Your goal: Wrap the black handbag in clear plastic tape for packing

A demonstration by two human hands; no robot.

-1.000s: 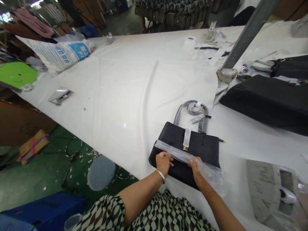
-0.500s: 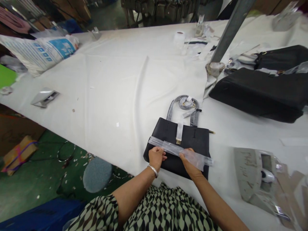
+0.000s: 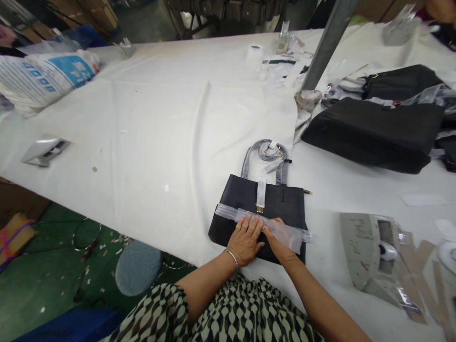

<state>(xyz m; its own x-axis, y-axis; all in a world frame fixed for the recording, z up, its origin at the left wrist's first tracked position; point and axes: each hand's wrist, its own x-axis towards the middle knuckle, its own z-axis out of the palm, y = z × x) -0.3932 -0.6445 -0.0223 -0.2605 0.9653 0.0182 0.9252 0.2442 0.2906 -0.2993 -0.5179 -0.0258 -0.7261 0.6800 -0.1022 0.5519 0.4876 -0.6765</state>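
A black handbag (image 3: 242, 194) lies flat on the table in front of me, its wrapped handles pointing away. A translucent plastic strip (image 3: 225, 212) runs across its front below the gold clasp (image 3: 260, 208). My left hand (image 3: 245, 240), with a silver bangle at the wrist, is flat on the strip, fingers stretched out. My right hand (image 3: 280, 243) grips a wider piece of plastic film (image 3: 290, 236) on the bag's right half; its fingers are partly hidden. Beyond the bag's top edge, a coiled strap (image 3: 270, 150) in wrapping rests between the handles.
On my right stands a grey tape dispenser (image 3: 358, 249). More black handbags (image 3: 374, 133) lie behind it, beside a metal post (image 3: 326, 47). At far left are another dispenser (image 3: 45, 148) and a white printed sack (image 3: 39, 83). A round stool (image 3: 138, 267) is below the table's edge.
My left hand has opened from curled fingers and moved right, now flat on the strip near the bag's middle. My right hand stays on the film. The view has shifted slightly.
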